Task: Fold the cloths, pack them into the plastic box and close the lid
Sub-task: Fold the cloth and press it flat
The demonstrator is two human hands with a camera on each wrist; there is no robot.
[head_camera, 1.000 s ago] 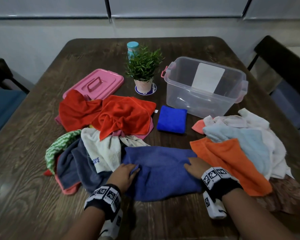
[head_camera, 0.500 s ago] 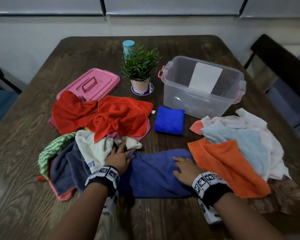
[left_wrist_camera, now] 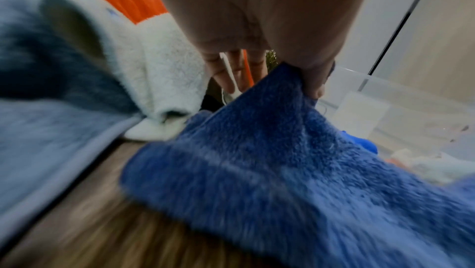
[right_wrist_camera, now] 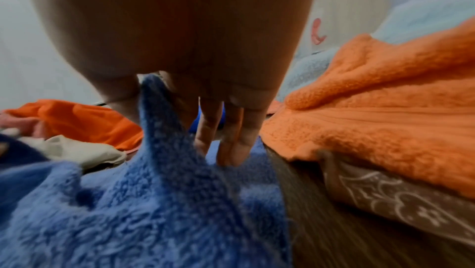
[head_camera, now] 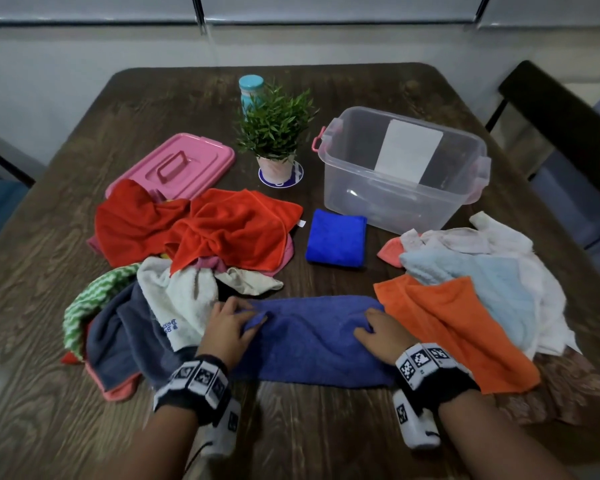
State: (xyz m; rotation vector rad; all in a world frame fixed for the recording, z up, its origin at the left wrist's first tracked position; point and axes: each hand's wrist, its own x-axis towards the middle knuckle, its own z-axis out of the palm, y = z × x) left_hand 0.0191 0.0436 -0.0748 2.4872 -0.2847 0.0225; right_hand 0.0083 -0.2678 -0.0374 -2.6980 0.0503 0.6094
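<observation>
— Head view? Box (head_camera: 404, 199) toward table's (head_camera: 326, 438) far right, open, no cloth inside; lid (head_camera: 174, 164) far left.
— Left wrist? Left hand (left_wrist_camera: 270, 34) pinching blue towel (left_wrist_camera: 282, 160) near front edge.
— Right wrist? Right hand (right_wrist_camera: 185, 49) pinching towel's other end.

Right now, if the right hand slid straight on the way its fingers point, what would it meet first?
Judging loosely from the head view, the right hand, pinching the blue towel, would cross bare table and first meet the folded blue cloth; the plastic box stands beyond.
</observation>
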